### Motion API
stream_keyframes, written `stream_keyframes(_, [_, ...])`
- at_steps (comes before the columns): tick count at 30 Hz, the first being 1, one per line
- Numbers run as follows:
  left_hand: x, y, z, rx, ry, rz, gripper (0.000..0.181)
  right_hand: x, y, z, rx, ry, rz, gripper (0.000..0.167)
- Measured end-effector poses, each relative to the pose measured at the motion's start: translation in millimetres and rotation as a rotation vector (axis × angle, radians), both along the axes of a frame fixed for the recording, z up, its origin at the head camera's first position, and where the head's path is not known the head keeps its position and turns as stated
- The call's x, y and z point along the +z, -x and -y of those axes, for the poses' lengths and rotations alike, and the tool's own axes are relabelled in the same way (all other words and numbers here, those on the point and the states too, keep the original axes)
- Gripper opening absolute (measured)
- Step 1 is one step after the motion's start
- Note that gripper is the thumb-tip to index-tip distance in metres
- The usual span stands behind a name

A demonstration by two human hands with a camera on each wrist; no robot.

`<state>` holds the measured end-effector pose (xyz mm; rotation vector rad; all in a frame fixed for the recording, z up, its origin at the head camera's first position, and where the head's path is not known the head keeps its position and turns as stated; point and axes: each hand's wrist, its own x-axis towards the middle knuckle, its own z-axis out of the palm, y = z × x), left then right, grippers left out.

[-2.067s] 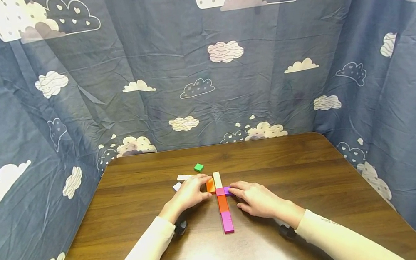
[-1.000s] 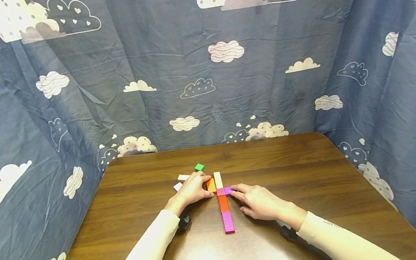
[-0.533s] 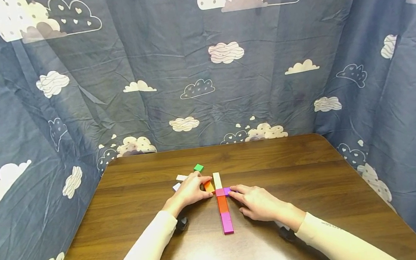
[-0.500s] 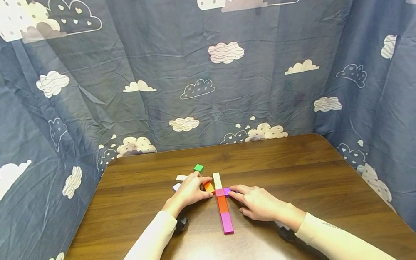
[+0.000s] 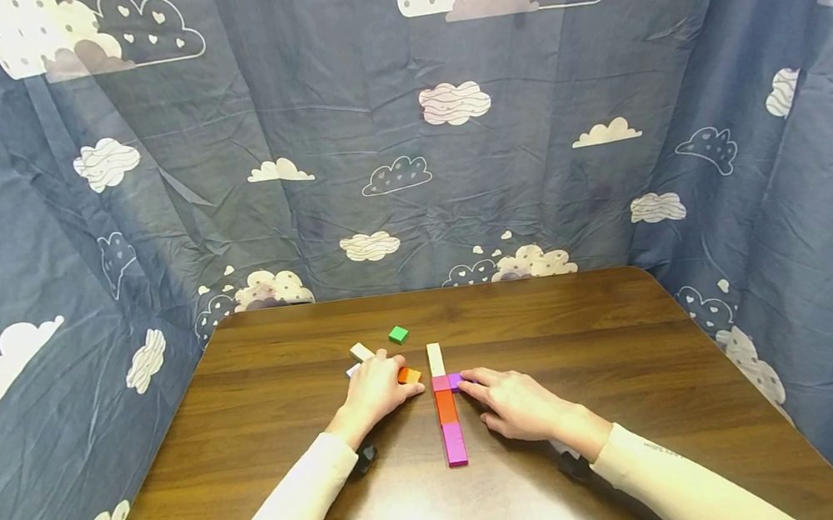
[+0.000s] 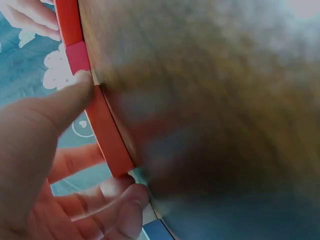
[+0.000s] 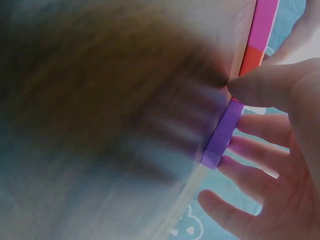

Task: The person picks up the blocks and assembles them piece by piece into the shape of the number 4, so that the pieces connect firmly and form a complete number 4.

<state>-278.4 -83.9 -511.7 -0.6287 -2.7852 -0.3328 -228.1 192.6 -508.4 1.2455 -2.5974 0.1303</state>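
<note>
My left hand has thumb and fingers around an orange block, which lies crosswise with a gap to the row of blocks; the left wrist view shows the orange block between thumb and fingers. My right hand rests its fingertips on a purple block; in the right wrist view the purple block lies beside the loosely spread fingers. A pink block joins the purple one, with a cream block beyond it and a red block and magenta block nearer.
A green block lies behind my left hand. A second cream block and a pale block, partly covered by the hand, are to its left. A patterned curtain hangs behind the brown table.
The orange block has turned and moved left, away from the row, with my left hand. The left cream block has turned. My right hand stays at the purple block.
</note>
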Motion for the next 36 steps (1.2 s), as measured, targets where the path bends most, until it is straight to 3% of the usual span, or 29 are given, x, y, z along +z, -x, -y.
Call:
stream_keyframes(6, [-0.2,-1.6,4.6,-0.06,0.035,-0.036,0.029,-0.7,0.9,0,-0.001,-0.002,-0.002,0.062])
stream_keyframes(12, [4.6,-4.5,9.2,-0.1,0.03,-0.019,0.027,-1.4,0.9,-1,-0.003,0.0,0.006,0.062])
stream_keyframes(36, [8.2,-14.3,-2.3,-0.098,0.032,0.006,0.028,-0.3,0.2,-1,0.0,-0.008,0.001,0.063])
